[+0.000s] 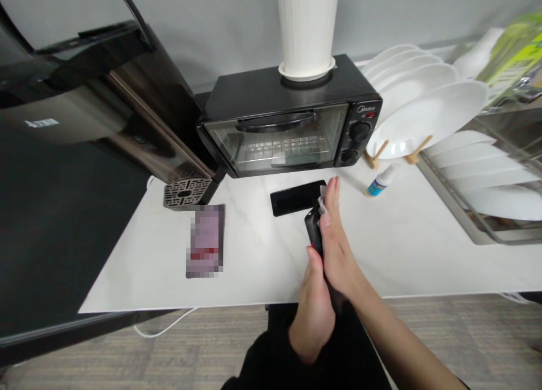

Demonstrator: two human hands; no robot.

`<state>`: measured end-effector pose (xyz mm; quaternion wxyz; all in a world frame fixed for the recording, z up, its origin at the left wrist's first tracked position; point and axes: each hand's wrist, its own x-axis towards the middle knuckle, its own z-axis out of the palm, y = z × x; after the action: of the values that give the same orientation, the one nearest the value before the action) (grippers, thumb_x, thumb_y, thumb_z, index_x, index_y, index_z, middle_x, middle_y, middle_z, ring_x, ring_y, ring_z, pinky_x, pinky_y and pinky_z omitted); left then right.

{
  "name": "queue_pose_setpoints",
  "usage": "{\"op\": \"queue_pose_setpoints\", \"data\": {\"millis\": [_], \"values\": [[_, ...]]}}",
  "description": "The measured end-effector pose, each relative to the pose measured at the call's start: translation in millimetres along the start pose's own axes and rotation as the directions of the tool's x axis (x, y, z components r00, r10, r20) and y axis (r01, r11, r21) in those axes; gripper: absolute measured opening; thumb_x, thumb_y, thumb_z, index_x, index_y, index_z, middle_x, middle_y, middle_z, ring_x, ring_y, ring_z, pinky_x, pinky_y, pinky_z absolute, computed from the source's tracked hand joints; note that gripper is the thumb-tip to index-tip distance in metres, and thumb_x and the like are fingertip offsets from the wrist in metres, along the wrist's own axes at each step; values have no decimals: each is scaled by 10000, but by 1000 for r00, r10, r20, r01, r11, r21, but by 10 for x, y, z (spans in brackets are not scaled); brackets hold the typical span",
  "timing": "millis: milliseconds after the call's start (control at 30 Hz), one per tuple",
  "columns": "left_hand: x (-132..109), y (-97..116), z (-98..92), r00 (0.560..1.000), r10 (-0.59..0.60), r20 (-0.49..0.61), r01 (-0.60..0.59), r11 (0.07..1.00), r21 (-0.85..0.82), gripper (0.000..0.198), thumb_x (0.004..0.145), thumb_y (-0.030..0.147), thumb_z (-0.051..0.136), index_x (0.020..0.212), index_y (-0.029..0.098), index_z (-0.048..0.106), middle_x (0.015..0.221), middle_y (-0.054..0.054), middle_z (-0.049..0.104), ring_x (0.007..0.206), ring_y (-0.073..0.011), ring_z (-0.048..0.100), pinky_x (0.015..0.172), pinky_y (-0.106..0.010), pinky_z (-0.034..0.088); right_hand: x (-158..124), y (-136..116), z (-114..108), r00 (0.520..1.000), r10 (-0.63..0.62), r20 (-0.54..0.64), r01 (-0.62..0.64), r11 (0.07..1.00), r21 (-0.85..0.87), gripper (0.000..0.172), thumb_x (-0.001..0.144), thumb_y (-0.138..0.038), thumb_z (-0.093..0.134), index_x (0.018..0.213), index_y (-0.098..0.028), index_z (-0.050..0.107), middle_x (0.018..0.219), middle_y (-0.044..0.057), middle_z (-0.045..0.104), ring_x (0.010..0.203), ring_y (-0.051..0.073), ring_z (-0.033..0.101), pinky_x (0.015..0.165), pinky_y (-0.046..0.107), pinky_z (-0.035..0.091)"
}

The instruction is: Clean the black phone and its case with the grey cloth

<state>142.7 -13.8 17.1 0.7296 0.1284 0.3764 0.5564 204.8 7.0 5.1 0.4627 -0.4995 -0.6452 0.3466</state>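
Upright and edge-on, a black phone-like slab (pixel 314 229) with a small red spot on its side is held in my left hand (pixel 313 308), the thumb along its edge. My right hand (pixel 339 252) lies flat along the slab's other face, fingers stretched out. A crumpled whitish piece of tissue or wipe (pixel 323 201) is pinned between those fingers and the slab. Just behind, a black phone (pixel 294 199) lies face up on the white table (pixel 254 254). Farther left lies a flat phone-sized item (pixel 206 237) with a blurred purple surface. A small white bottle with a blue label (pixel 378 184) stands to the right.
A black toaster oven (pixel 275 139) stands at the back, with a white ribbed pot (pixel 308 29) on top. On the left is a dark drink dispenser with a drip tray (pixel 186 192). White plates (pixel 440 110) stand in wooden holders and a rack (pixel 491 237) on the right.
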Motion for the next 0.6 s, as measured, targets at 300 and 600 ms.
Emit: {"op": "queue_pose_setpoints", "data": {"millis": [300,600], "values": [[-76,145,109,984,-40,172,70,982,-176,571,1085,632,349,1502,345,613,1677,19,476,1647,-219,259,1355,-407,260,-6,-117,-125,980,-171,100,189,958,-214,686,1124,-430,262,1688,-422,-128,1799,-64,-170,1680,285,-83,1334,699,39],[-75,132,107,986,-51,160,83,977,-195,593,1088,632,311,1585,373,505,1658,29,504,1622,-219,334,1349,-405,283,34,-74,-147,974,-191,119,216,940,-265,705,1125,-390,276,1693,-368,-141,1810,-5,-117,1683,290,-56,1327,712,93]]}}
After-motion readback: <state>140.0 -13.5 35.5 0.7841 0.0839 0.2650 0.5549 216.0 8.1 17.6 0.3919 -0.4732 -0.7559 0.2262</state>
